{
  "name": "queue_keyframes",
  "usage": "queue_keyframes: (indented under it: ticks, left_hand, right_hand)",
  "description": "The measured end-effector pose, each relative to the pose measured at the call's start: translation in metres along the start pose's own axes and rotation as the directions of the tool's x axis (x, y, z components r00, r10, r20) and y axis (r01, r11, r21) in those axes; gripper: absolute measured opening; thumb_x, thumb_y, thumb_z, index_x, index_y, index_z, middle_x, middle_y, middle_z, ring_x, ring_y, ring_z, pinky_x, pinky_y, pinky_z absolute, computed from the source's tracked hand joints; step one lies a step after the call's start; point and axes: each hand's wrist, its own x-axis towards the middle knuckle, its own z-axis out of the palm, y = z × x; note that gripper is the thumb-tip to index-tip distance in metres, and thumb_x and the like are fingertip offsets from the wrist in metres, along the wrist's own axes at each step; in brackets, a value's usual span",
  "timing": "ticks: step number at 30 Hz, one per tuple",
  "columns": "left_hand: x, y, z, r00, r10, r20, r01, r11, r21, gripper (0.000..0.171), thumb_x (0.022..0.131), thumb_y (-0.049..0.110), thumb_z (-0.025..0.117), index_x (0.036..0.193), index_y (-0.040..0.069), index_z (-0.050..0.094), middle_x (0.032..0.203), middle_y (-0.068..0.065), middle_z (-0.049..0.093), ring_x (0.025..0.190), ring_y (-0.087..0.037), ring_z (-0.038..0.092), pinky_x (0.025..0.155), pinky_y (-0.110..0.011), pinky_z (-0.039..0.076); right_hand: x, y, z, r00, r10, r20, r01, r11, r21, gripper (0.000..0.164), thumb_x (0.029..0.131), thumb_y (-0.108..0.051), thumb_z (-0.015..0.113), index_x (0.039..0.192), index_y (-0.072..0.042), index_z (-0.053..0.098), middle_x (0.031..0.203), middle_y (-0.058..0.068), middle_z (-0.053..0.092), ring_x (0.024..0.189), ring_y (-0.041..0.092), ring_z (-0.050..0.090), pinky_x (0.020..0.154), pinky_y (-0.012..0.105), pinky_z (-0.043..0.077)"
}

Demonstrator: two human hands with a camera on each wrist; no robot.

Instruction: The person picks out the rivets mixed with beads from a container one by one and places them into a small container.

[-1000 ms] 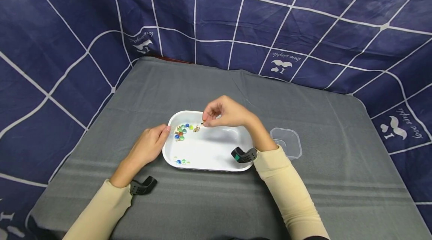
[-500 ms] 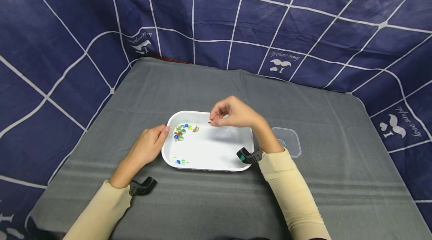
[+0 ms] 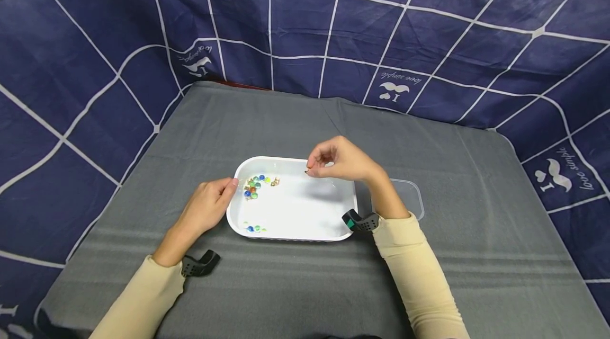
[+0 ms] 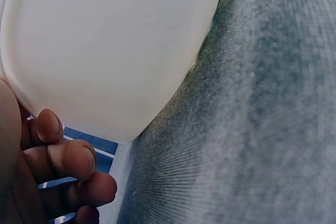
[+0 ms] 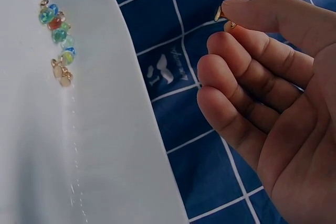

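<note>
A white tray (image 3: 295, 214) lies on the grey cloth. My left hand (image 3: 208, 205) holds its left rim, thumb on top and fingers curled below the edge, as the left wrist view shows. Above the tray's far right part, my right hand (image 3: 342, 159) pinches a small gold-coloured trinket (image 5: 218, 13) between thumb and index finger; most of it is hidden. Glass marbles (image 3: 251, 190) in blue, green and orange cluster at the tray's far left, mixed with gold bits. Beside them lie small gold trinkets (image 5: 61, 74). Several more marbles (image 3: 256, 229) sit along the near left wall.
A clear plastic container (image 3: 412, 196) stands right of the tray, partly behind my right forearm. Grey cloth (image 3: 476, 222) covers the table. A blue curtain with white lines (image 3: 305, 26) hangs behind and at both sides.
My right hand has moved to the right over the tray, away from the marbles and gold trinkets, with the small trinket pinched in it. The left hand stays on the rim.
</note>
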Motion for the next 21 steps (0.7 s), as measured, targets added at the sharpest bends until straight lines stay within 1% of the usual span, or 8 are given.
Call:
queue_keyframes:
  ticks: [6,10,15,21]
  left_hand:
    - [0.0,0.001,0.0,1.0,-0.02,-0.006,0.02,1.0,-0.002,0.041,0.105,0.024,0.046,0.066,0.011,0.048,0.057,0.001,0.04,0.055,-0.016,0.04,0.049,-0.03,0.029]
    - [0.0,0.001,0.001,1.0,-0.019,-0.012,0.019,1.0,-0.001,0.04,0.105,0.024,0.047,0.068,0.01,0.051,0.058,0.0,0.042,0.056,-0.017,0.042,0.049,-0.031,0.029]
    - [0.001,-0.001,0.001,1.0,-0.006,-0.016,0.006,1.0,0.008,0.037,0.105,0.022,0.047,0.072,0.007,0.058,0.061,-0.002,0.047,0.059,-0.019,0.045,0.051,-0.032,0.032]
    - [0.0,-0.001,0.001,1.0,0.007,-0.021,-0.007,1.0,0.005,0.041,0.105,0.022,0.047,0.074,0.004,0.067,0.064,-0.005,0.058,0.059,-0.019,0.049,0.051,-0.033,0.037]
  right_hand:
    - [-0.01,0.002,-0.008,1.0,-0.005,-0.021,0.005,1.0,0.002,0.005,0.083,0.002,0.072,0.086,0.004,0.07,0.08,0.008,0.069,0.072,0.017,0.061,0.071,0.031,0.052]
    - [-0.018,0.003,-0.013,0.999,0.01,-0.049,-0.011,1.0,-0.012,0.005,0.083,0.002,0.073,0.087,0.004,0.07,0.081,0.006,0.07,0.073,0.017,0.063,0.071,0.031,0.052]
    - [-0.029,0.006,-0.019,0.996,0.038,-0.087,-0.039,0.999,-0.009,0.005,0.083,0.003,0.074,0.086,0.004,0.07,0.082,0.007,0.071,0.073,0.015,0.063,0.073,0.03,0.053]
    - [-0.042,0.009,-0.027,0.991,0.04,-0.13,-0.038,0.999,0.021,0.006,0.083,0.006,0.073,0.087,0.006,0.069,0.082,0.013,0.071,0.076,0.014,0.066,0.075,0.029,0.054]
